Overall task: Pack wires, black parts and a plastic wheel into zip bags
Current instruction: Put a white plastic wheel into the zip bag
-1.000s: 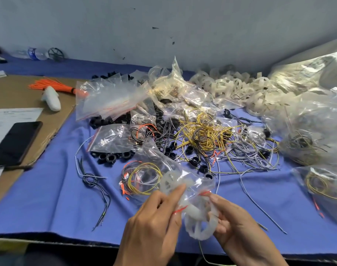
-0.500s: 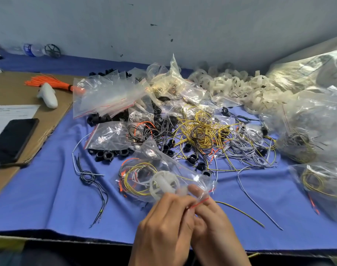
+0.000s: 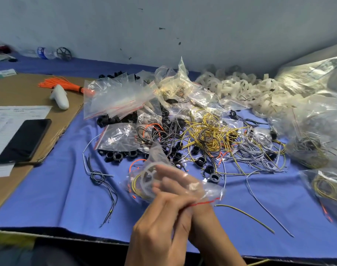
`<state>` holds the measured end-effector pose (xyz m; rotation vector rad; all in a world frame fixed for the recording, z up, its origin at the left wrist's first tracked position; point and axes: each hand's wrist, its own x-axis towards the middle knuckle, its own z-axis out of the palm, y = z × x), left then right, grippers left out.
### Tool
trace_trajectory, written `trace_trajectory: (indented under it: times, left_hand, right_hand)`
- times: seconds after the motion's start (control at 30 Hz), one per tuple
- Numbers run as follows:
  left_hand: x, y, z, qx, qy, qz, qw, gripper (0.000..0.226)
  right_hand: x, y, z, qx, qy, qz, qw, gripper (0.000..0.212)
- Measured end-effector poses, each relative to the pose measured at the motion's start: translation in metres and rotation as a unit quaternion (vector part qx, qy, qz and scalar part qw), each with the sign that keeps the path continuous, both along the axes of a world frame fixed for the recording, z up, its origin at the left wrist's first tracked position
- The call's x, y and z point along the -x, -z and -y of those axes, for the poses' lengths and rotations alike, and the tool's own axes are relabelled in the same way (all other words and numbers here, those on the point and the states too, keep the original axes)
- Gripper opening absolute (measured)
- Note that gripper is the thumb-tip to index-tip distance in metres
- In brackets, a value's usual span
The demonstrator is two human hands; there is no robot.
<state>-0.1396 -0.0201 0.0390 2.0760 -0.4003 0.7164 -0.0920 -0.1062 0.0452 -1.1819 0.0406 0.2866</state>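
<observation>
Near the table's front edge, both hands hold a clear zip bag [image 3: 207,190] with a red seal line. Inside it are a white plastic wheel [image 3: 146,175], a yellow wire coil and orange wire. My left hand [image 3: 158,227] pinches the bag at the seal. My right hand [image 3: 200,213] comes from the right, its fingers lying along the bag and showing through the plastic; its thumb is hidden. Behind lie tangled yellow and grey wires [image 3: 207,131], loose black parts [image 3: 117,156] and a heap of white wheels [image 3: 240,87].
Empty zip bags [image 3: 115,98] lie at the back centre and filled bags [image 3: 317,135] at the right. On the left a cardboard sheet [image 3: 29,89] carries a phone [image 3: 24,141], papers and an orange wire bundle [image 3: 58,83]. A dark wire bundle [image 3: 100,177] and a loose wire [image 3: 244,214] lie on the blue cloth.
The hands, apart a second ago, have closed together over the bag's seal. The bag has tipped so the wheel now sits at the left, and the right fingers have stretched along it.
</observation>
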Motion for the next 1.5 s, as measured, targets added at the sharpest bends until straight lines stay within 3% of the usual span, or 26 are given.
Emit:
trace_trajectory:
  times: [0.07,0.13,0.2,0.23,0.27,0.3,0.37,0.5,0.6,0.73,0.83,0.97,1.03,1.1,1.17,1.3,1.43,1.5]
  left_hand:
    - [0.005,0.007,-0.009,0.024,-0.022,-0.008,0.999,0.013]
    - [0.004,0.009,-0.004,0.037,-0.021,-0.008,0.999,0.012]
    - [0.002,0.013,0.002,0.034,-0.021,-0.01,0.999,0.012]
    - [0.002,0.015,0.004,0.034,-0.021,-0.007,0.999,0.012]
    - [0.003,0.016,0.005,0.03,-0.015,-0.009,0.999,0.012]
    - [0.003,0.016,0.007,0.026,-0.005,-0.014,1.0,0.012]
    - [0.004,0.016,0.012,0.006,0.015,-0.011,1.0,0.012]
    - [0.005,0.011,0.014,-0.022,0.052,0.003,0.998,0.013]
    - [0.004,0.009,0.009,-0.022,0.043,-0.002,0.999,0.012]
    - [-0.001,0.001,0.006,0.011,0.003,-0.008,1.0,0.012]
    - [-0.007,-0.005,0.001,0.078,-0.042,-0.026,0.996,0.01]
    - [-0.01,-0.006,-0.009,0.164,-0.067,-0.084,0.981,0.018]
    - [-0.008,-0.002,-0.007,0.176,-0.071,-0.097,0.977,0.017]
    - [-0.005,0.003,-0.001,0.173,-0.068,-0.116,0.976,0.011]
    - [-0.001,0.007,0.004,0.153,-0.062,-0.112,0.98,0.011]
    - [-0.003,0.008,0.004,0.106,-0.057,-0.073,0.99,0.008]
    - [-0.004,0.013,0.003,0.115,-0.062,-0.064,0.989,0.008]
    - [-0.005,0.015,0.003,0.105,-0.055,-0.068,0.991,0.008]
  right_hand:
    - [0.02,0.014,0.013,0.089,-0.004,0.069,0.994,0.031]
    - [0.033,0.028,0.031,0.272,0.046,0.184,0.943,0.033]
    - [0.037,0.034,0.053,0.554,0.069,0.345,0.754,0.037]
    - [0.039,0.034,0.059,0.633,0.065,0.373,0.676,0.042]
    - [0.043,0.039,0.064,0.666,0.061,0.39,0.632,0.044]
    - [0.045,0.041,0.067,0.678,0.059,0.396,0.616,0.043]
    - [0.043,0.044,0.072,0.691,-0.004,0.373,0.619,0.039]
    - [0.03,0.048,0.079,0.729,-0.179,0.35,0.56,0.026]
    - [0.026,0.022,0.076,0.707,-0.15,0.393,0.569,0.014]
    - [0.032,-0.009,0.073,0.723,-0.144,0.437,0.515,0.026]
    - [0.038,-0.032,0.074,0.711,-0.101,0.412,0.56,0.037]
    - [0.025,-0.083,0.077,0.584,-0.036,0.457,0.67,0.013]
    - [0.004,-0.105,0.067,0.54,0.002,0.48,0.691,0.006]
    - [-0.03,-0.116,0.039,0.525,-0.001,0.503,0.687,0.005]
    - [-0.073,-0.109,0.002,0.567,-0.084,0.502,0.648,0.016]
    - [-0.146,-0.046,-0.055,0.683,-0.258,0.44,0.523,0.025]
    - [-0.166,0.011,-0.064,0.735,-0.264,0.468,0.414,0.022]
    - [-0.168,0.023,-0.062,0.742,-0.237,0.481,0.404,0.018]
